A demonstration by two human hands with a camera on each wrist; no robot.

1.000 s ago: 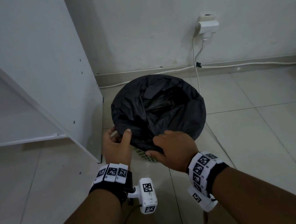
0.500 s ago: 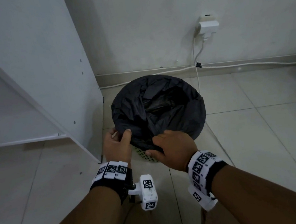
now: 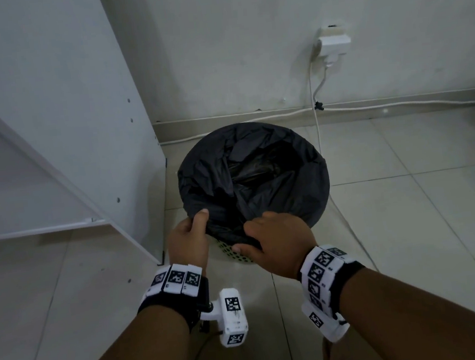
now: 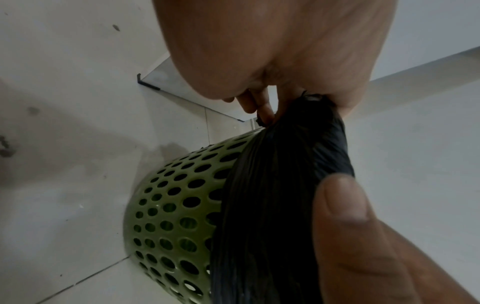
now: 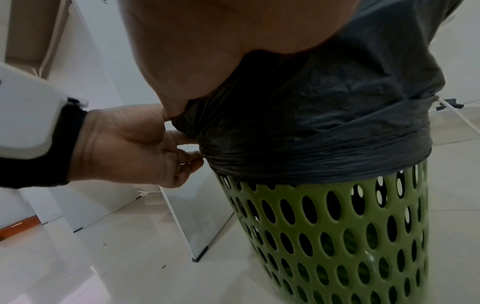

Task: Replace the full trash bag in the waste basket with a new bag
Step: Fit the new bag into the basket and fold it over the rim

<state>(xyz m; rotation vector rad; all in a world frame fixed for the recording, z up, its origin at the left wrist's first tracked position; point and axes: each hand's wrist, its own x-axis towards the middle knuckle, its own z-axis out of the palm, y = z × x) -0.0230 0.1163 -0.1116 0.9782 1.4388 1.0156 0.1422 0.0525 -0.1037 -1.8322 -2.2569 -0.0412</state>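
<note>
Both hands at near rim: left hand (image 3: 188,239) pinches black trash bag (image 3: 259,174) overhang, right hand (image 3: 278,244) grips it beside; bag lines green waste basket (image 5: 337,236) on floor by wall. Step: freeing liner; next peel cuff up off rim

Dim, soft light; wide-angle edge distortion

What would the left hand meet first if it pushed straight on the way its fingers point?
Most likely the black trash bag it already pinches, folded over the green basket rim; the left hand points into it. Depth beyond is unclear.
</note>
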